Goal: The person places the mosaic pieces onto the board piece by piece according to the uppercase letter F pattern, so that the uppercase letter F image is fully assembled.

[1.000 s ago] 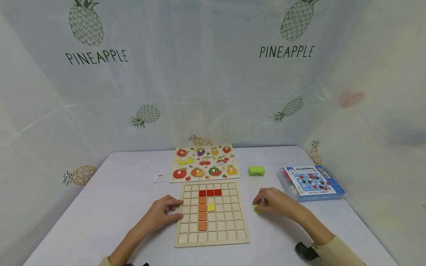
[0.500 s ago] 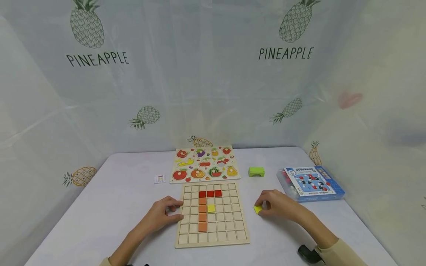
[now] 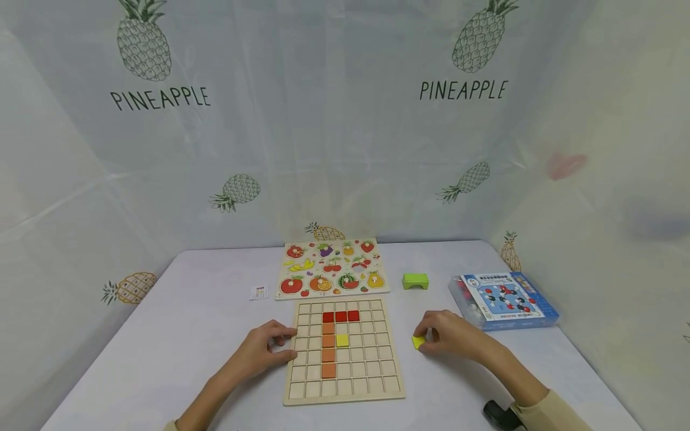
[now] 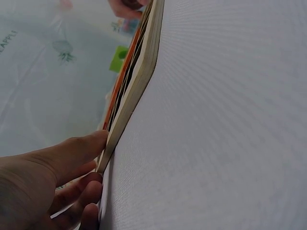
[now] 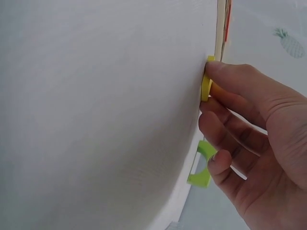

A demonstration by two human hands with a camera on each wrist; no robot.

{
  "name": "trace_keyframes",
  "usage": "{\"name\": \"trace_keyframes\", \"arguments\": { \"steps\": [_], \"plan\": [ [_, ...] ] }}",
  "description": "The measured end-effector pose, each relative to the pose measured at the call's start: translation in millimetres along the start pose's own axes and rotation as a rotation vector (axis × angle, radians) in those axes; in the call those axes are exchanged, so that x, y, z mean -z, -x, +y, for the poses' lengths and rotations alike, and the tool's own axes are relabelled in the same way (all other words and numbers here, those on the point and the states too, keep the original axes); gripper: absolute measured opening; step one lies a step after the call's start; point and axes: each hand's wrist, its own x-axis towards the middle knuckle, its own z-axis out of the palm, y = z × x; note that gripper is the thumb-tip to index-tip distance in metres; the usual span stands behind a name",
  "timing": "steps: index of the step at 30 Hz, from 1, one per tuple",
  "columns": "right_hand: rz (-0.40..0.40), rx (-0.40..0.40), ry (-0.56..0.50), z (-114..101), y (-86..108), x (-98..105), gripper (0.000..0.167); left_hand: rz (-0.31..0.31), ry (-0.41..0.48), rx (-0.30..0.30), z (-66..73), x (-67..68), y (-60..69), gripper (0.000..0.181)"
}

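Note:
A wooden grid board lies flat on the table, with several red and orange tiles and one yellow tile set in its squares. My left hand touches the board's left edge with thumb and fingertips; the left wrist view shows the thumb against the board's side. To the right of the board, my right hand pinches a second yellow tile at the tabletop. In the right wrist view this yellow tile stands between thumb and fingertips.
Behind the grid board lies a fruit puzzle board. A green arch block stands at its right, and a boxed molecule set lies farther right. A small printed card is on the left. A pineapple-print curtain encloses the table.
My right hand has shifted slightly right and toward me, and more of the yellow tile shows in its pinch. My left hand stays at the board's edge. The head view has tilted up slightly.

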Motion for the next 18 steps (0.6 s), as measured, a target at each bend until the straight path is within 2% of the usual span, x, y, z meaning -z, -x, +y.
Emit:
{"name": "trace_keyframes", "arguments": {
  "steps": [18],
  "plan": [
    [0.009, 0.039, 0.033, -4.1, -11.5, -0.7, 0.015, 0.024, 0.007, -0.040, -1.8, -0.5, -0.5, 0.044]
  ]
}}
